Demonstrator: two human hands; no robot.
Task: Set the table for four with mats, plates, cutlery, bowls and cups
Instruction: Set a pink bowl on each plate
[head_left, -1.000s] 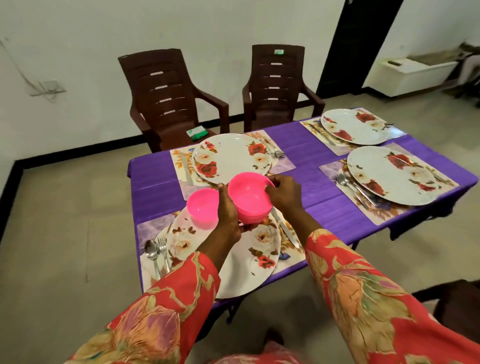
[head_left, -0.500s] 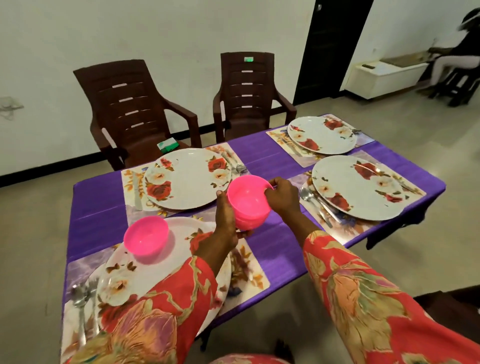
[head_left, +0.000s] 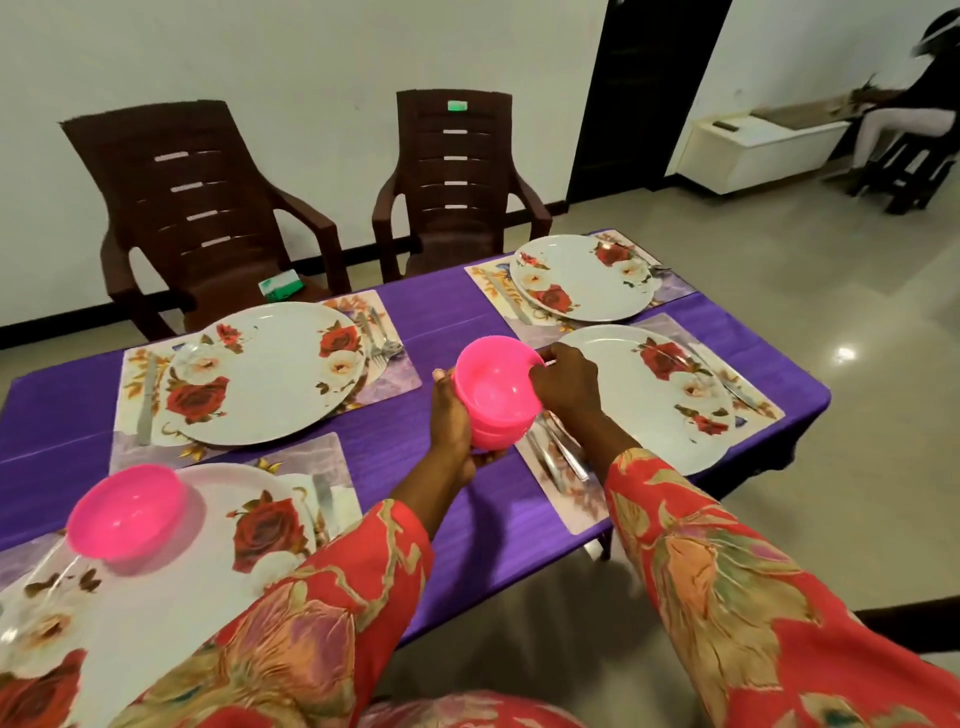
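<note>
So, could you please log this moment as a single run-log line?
step: placing bowls | left hand: holds pink bowl stack | right hand: pinches top bowl's rim | one bowl on near-left plate | cups: none visible

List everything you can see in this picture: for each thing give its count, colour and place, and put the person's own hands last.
Table: one, purple cloth.
Mats: four, floral, one per place.
Plates: four, white with red roses, one on each mat.
Cutlery: silver, beside the plates.
Single bowl: one, pink, on the near left plate.
Bowl stack: pink, held above the table; count unclear.
Chairs: two, brown, behind the table.
Small box: one, green and white, on the left chair.
Seated person: one, far right.
Left hand: holds the stack.
Right hand: grips the top bowl's rim.
</note>
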